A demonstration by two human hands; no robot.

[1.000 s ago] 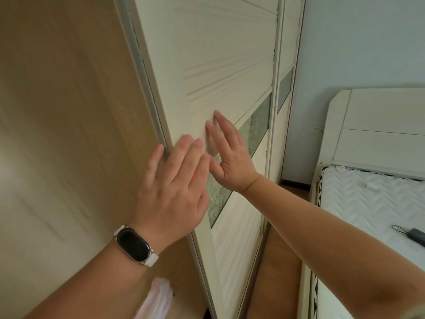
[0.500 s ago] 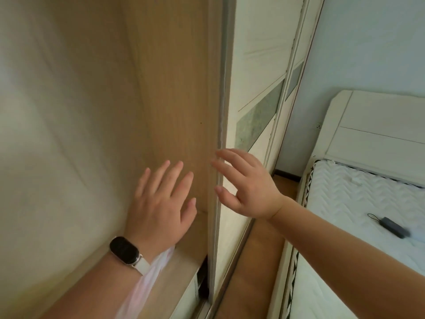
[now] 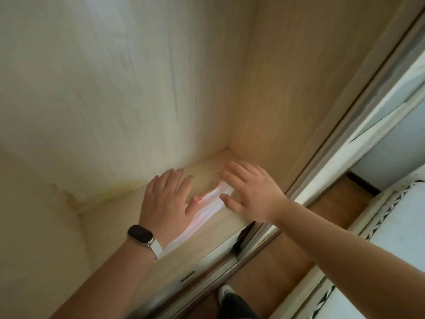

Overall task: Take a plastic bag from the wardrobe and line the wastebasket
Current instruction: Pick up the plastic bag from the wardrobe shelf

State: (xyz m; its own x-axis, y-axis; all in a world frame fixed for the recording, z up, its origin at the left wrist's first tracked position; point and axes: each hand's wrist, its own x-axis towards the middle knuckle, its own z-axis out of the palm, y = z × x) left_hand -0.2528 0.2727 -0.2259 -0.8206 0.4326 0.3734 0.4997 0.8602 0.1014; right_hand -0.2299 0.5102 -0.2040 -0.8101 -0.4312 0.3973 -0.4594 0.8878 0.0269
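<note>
A white plastic bag [image 3: 207, 208] with red print lies flat on the wooden shelf [image 3: 207, 236] inside the open wardrobe. My left hand [image 3: 166, 199], with a dark watch on its wrist, hovers with straight fingers over the bag's left part and hides some of it. My right hand [image 3: 249, 192] reaches in from the right with fingers spread, just over the bag's far end. Neither hand holds the bag. The wastebasket is out of view.
The sliding wardrobe door [image 3: 377, 125] stands pushed to the right. A drawer front [image 3: 184, 272] sits under the shelf. Wooden floor [image 3: 276, 261] runs between the wardrobe and a bed [image 3: 395, 217] at the right edge. My foot [image 3: 232, 300] shows at the bottom.
The door has slid right and the wardrobe inside is exposed. Both hands left the door and dropped to the shelf over the bag. The view tilted down.
</note>
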